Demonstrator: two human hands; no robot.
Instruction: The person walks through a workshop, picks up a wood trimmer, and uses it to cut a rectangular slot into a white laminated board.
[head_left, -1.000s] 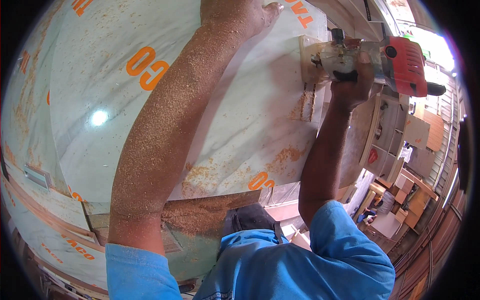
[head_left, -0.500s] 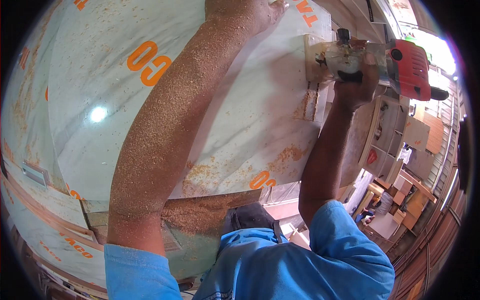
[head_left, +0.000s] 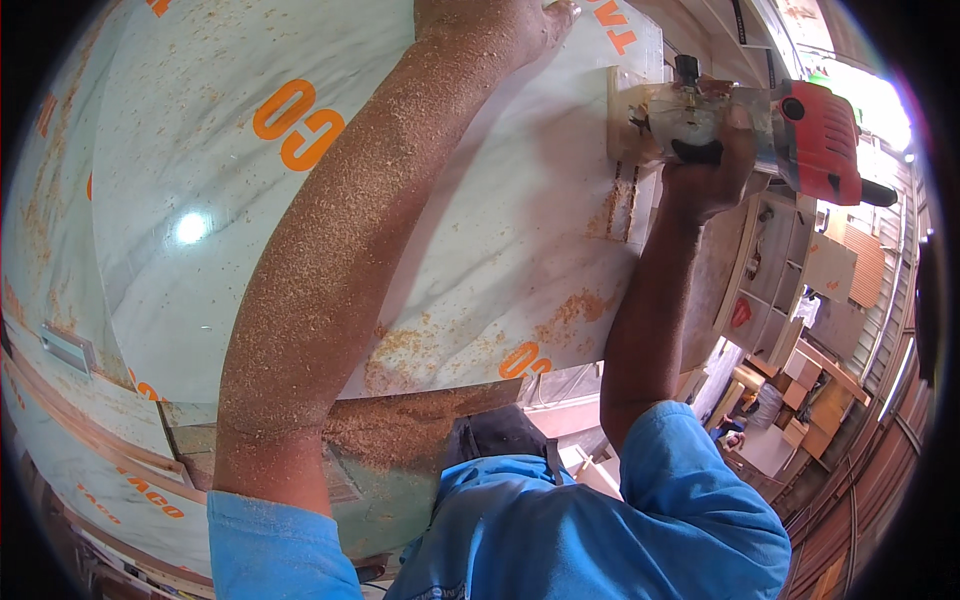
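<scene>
My right hand [head_left: 712,172] is wrapped round the clear base housing of a trim router [head_left: 825,140] with a red motor body. The router's base plate meets the right edge of a white marble-patterned panel [head_left: 480,250]. Just below the base, a narrow dusty slot [head_left: 622,205] shows at that edge; the router's bit is hidden. At the top of the view my left hand [head_left: 495,28] rests on the panel, its thumb stretched out and its other fingers beyond the frame. Sawdust coats my left forearm.
Sawdust [head_left: 415,425] is heaped on the surface below the panel's near edge. Another patterned panel [head_left: 50,250] lies along the left, with a rectangular metal piece [head_left: 68,345] on it. Boards and wood offcuts [head_left: 800,400] stand at the right, with a person [head_left: 730,438] among them.
The router and my right hand have shifted only very slightly, the base edging a touch left. My left hand stays on the panel.
</scene>
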